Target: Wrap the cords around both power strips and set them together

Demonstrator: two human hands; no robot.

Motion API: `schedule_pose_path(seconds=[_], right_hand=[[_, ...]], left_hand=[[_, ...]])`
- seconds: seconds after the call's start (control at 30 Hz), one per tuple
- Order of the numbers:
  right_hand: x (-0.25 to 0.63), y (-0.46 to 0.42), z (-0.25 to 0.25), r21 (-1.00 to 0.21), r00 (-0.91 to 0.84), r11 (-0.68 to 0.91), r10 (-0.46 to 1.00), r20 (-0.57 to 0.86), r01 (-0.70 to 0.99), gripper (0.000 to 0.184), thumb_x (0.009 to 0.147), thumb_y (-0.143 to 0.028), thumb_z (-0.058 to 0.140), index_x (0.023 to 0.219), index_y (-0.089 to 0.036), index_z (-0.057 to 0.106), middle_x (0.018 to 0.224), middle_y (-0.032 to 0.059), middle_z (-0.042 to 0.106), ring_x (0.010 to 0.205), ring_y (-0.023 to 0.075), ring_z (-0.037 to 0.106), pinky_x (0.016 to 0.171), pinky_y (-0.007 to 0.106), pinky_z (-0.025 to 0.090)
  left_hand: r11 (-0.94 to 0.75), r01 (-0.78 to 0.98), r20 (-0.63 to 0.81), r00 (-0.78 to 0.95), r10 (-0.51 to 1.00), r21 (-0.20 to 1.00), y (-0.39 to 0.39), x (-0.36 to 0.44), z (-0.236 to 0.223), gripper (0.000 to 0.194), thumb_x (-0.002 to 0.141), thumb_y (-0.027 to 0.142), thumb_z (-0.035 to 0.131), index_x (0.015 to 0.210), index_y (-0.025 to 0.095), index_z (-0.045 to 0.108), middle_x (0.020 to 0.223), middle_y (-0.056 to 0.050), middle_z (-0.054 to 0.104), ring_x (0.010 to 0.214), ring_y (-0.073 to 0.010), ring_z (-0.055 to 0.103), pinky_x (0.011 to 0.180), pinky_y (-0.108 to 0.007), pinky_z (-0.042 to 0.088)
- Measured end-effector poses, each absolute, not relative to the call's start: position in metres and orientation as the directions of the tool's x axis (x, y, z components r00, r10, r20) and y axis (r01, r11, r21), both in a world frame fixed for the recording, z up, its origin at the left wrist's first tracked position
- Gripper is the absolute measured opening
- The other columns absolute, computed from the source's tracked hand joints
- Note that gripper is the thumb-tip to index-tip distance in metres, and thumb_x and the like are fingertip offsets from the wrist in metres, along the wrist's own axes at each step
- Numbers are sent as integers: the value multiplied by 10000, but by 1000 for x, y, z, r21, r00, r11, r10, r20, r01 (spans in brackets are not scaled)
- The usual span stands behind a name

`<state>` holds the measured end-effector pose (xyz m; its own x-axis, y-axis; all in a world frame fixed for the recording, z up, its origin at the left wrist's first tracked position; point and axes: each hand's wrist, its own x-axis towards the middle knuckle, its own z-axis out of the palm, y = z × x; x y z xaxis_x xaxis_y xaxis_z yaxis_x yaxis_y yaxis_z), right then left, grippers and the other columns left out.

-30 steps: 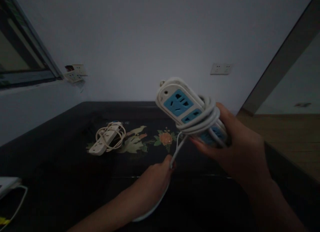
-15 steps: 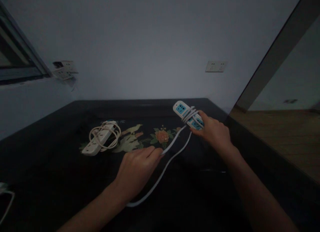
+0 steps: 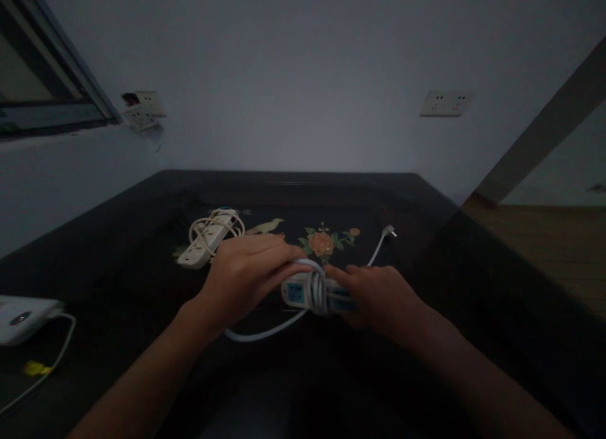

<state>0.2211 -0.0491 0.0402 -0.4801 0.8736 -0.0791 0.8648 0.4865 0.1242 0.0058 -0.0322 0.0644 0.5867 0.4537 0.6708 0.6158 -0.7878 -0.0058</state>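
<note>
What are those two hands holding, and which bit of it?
The right hand grips the blue-and-white power strip by its right end; the left hand pinches its white cord, near the coils wound around the strip.

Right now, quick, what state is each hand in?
Left hand: closed, holding the cord.
Right hand: closed, holding the power strip.

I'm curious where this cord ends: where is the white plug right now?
In the head view, the white plug is right of centre against the black tabletop, just right of the painted flowers and beyond the right hand.
</note>
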Motion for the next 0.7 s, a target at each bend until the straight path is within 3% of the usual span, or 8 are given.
schedule_pose_path(seconds=[0.2,0.37,0.43,0.57,0.7], right_hand=[[215,-72,64,160,-674,666,739,-7,729,652,678,-204,726,1288,-175,498,892,64,701,694,222,675,491,275,409],[207,-82,73,157,-792,776,600,116,611,391,707,-231,701,1074,-151,593,814,40,699,645,197,647,486,283,404],[208,-84,75,122,-792,786,582,185,606,358,690,-255,710,1010,-149,589,788,32,698,626,192,641,488,284,406],[218,-87,77,102,-719,738,602,346,667,533,644,-281,733,1112,-132,526,814,51,714,647,206,657,522,284,436],[227,-88,77,27,-666,728,611,428,685,729,661,-283,709,1300,-149,385,921,72,726,718,210,677,571,276,465]], left_hand=[[-653,598,553,380,742,465,-9,-2,60,246,850,353,583,751,170,713,700,-9,710,621,-117,622,583,-201,461],[-593,416,425,431,796,690,3,-3,50,200,793,292,608,693,144,696,632,-16,676,566,-106,582,544,-195,452],[-566,358,392,454,800,742,5,-2,47,218,790,300,595,671,139,680,590,-8,644,520,-96,547,511,-193,433],[-560,329,387,464,797,760,8,1,41,294,830,336,536,641,139,643,504,17,564,475,-93,512,486,-198,418],[-660,441,421,526,739,608,-5,13,30,420,933,379,399,696,139,649,550,12,594,532,-98,570,535,-199,462]])
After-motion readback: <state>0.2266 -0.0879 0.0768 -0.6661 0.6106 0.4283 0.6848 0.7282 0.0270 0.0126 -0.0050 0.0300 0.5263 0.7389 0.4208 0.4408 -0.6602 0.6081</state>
